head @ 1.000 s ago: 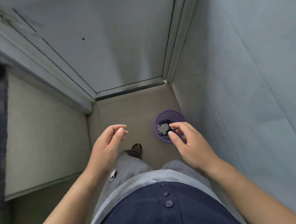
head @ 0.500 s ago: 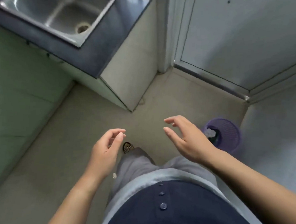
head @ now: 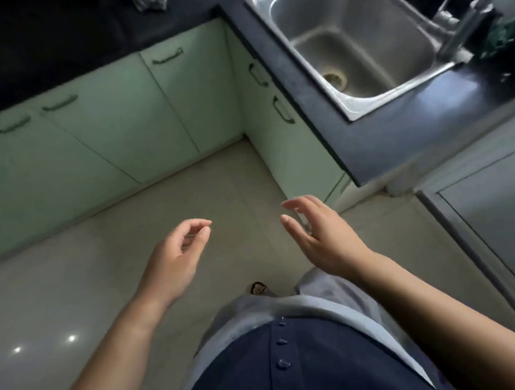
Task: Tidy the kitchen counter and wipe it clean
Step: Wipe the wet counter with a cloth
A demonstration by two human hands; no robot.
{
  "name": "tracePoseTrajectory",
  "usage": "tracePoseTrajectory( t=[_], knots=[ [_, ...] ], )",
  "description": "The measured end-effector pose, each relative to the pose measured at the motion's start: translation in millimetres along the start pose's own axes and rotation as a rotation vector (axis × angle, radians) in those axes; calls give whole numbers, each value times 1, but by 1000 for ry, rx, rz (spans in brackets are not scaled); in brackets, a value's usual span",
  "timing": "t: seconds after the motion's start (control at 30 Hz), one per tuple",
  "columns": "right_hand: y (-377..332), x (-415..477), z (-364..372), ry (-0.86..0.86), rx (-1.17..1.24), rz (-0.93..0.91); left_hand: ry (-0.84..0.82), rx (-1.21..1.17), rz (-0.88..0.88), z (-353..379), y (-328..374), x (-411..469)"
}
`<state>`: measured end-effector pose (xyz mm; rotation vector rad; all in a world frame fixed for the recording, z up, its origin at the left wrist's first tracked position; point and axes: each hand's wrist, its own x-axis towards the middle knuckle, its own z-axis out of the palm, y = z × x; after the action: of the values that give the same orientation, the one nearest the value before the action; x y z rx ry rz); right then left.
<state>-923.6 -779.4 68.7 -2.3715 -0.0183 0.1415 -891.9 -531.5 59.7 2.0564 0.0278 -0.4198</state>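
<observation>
Head view: the left hand (head: 175, 257) curls loosely, holding nothing; the right hand (head: 319, 236) is spread, also free, both above the glossy tiled floor (head: 74, 281). The dark polished surface (head: 397, 138) frames a rectangular stainless-steel sink (head: 365, 103); a crumpled grey cloth (head: 151, 1) lies far-left.

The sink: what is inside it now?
The sink holds nothing visible: only bare steel and the drain at its bottom. The tap crosses its far right corner, so that small part stays covered.
</observation>
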Motion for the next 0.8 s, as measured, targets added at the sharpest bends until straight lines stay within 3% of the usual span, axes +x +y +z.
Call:
tracePoseTrajectory(
  t=[0.4, 0.8],
  knots=[
    [-38, 192, 45, -171, 8, -81, 203, -88, -173, -88, -35, 115],
    [-89, 493, 11, -215, -102, -232, 385, 41, -175, -196, 29, 336]
  ],
)
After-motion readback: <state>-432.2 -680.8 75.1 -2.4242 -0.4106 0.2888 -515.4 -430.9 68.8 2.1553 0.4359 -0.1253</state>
